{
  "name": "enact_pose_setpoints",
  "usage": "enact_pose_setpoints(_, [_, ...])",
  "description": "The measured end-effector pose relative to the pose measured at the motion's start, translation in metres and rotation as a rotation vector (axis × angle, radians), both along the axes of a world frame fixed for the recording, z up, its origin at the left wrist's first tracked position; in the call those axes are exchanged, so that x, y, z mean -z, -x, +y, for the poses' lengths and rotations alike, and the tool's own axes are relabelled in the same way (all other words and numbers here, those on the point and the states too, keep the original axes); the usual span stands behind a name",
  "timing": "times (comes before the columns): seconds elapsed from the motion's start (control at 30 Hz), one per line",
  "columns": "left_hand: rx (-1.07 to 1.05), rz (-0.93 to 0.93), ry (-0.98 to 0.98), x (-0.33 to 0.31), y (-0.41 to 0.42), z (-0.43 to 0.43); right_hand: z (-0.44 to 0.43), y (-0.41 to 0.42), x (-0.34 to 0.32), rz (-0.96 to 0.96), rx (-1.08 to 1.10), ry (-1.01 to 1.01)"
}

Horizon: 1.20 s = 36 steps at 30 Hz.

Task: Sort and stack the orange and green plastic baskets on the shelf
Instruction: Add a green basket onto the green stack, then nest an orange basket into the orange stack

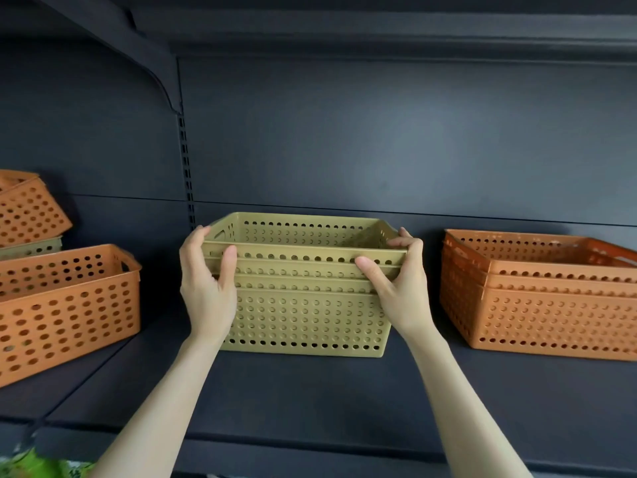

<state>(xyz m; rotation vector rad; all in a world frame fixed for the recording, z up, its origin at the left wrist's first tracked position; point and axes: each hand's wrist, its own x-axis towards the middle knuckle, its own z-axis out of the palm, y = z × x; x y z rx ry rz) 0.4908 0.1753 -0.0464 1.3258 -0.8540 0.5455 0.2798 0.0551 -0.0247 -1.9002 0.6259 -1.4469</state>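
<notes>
Squarely in the middle of a dark shelf (pixel 310 401) stands a stack of green baskets (pixel 303 315), several nested one inside another. Its long axis runs side to side across the person's view. The left hand (pixel 206 288) grips the stack's left end and the right hand (pixel 396 288) grips its right end. On each, the fingers curl over the uppermost rim and the thumb presses the front wall. Both hands are equally close, so the stack sits directly between them. Nothing shows inside the top of the stack.

To the right of the green stack, apart from it, sits a stack of nested orange baskets (pixel 551 305). To its left stands a single orange basket (pixel 69 305). Behind that, further left, a tilted orange basket (pixel 31 208) rests on a lone green basket (pixel 34 248), which is probably not yet sorted.
</notes>
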Motion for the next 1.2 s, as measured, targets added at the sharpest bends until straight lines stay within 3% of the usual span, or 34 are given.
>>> enact_pose_setpoints(0.2, [0.019,0.021,-0.109,-0.004,0.006,0.010,0.000,0.003,-0.001,0.132,0.038,0.012])
enact_pose_setpoints(0.37, [-0.099,0.005,-0.416,-0.017,0.014,0.036,0.005,0.017,-0.009,0.318,0.120,0.066])
enact_pose_setpoints(0.5, [-0.250,-0.105,-0.650,-0.024,0.020,0.062,0.022,0.025,-0.015,0.467,0.259,0.281])
enact_pose_setpoints(0.67, [-0.252,-0.263,-0.581,-0.021,0.018,0.103,0.066,0.017,-0.020,0.361,0.244,0.429])
enact_pose_setpoints(0.97, [-0.435,-0.308,-0.542,0.003,-0.058,0.198,0.147,-0.084,0.005,0.310,-0.009,0.372])
enact_pose_setpoints(1.2, [-0.699,-0.430,-0.614,0.018,-0.142,0.259,0.207,-0.187,0.024,0.298,-0.062,0.290])
